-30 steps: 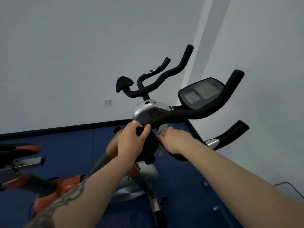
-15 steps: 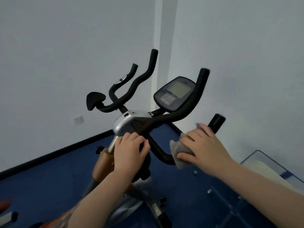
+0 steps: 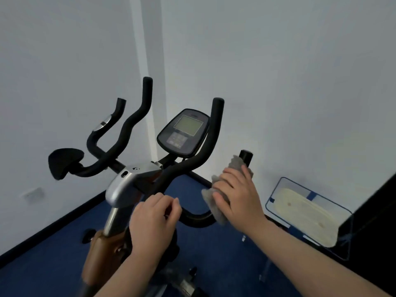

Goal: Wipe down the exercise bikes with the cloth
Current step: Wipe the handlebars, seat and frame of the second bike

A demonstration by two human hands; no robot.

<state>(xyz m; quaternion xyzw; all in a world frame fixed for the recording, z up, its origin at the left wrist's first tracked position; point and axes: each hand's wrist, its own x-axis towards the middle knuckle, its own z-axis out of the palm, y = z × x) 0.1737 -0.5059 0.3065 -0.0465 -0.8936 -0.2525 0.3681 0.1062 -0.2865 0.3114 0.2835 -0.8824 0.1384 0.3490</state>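
The right hand [image 3: 237, 198] wraps the gray cloth [image 3: 216, 198] round the bike's black handlebar [image 3: 196, 218] – wiping is under way – while the left hand [image 3: 153, 221] just beside it curls on the bar, and the screen [image 3: 183, 130] beyond both hands probably waits.

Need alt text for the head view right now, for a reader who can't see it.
A person's right hand presses a grey cloth around an exercise bike's lower right handlebar, while the left hand holds the bar near the stem. The console faces the white corner walls.
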